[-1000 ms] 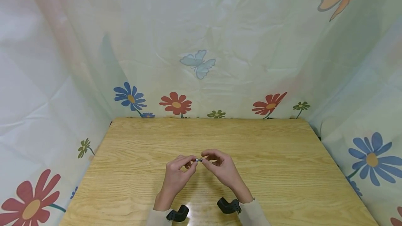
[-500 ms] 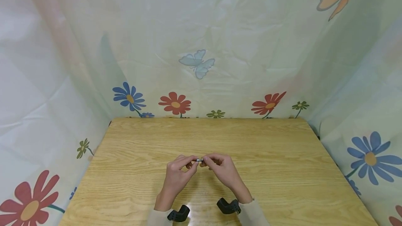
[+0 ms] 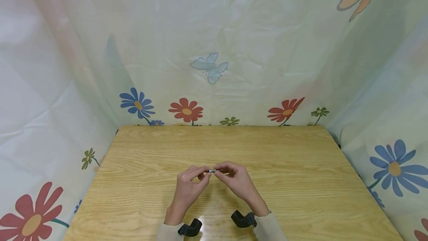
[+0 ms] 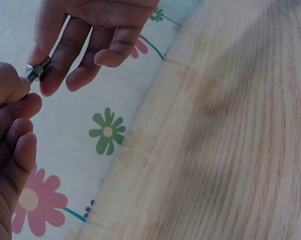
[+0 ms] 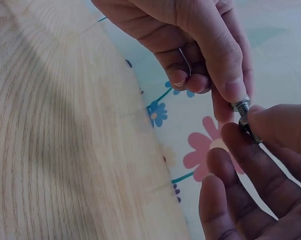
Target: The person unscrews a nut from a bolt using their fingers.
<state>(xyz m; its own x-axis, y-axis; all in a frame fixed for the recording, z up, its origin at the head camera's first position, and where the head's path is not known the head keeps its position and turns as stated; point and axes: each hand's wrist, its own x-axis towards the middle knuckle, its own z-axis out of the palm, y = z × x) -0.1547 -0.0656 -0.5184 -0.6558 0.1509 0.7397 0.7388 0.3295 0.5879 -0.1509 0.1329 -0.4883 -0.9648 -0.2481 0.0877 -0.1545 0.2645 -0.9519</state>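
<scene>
A small metal bolt (image 5: 241, 106) with a threaded shank is held between the two hands above the table (image 3: 274, 151). My left hand (image 3: 188, 187) pinches its head end between thumb and fingertips. A nut (image 5: 244, 121) sits partway along the thread, and the bare thread end sticks out past it toward the right palm. My right hand (image 3: 239, 183) has thumb and index finger at the nut from both sides; its other fingers are spread loosely. In the left wrist view the bolt (image 4: 46, 62) slants up from the left fingertips, with the nut (image 4: 37, 70) between the right thumb and index finger.
The wooden table reaches back to a pale curtain (image 3: 214, 29) printed with flowers and butterflies, which also hangs on both sides. Black wrist mounts (image 3: 190, 228) are strapped over light sleeves (image 3: 271, 228).
The right thumb has slid forward over the nut, then back, while the index finger moved the opposite way. The left hand and the bolt have stayed nearly in place.
</scene>
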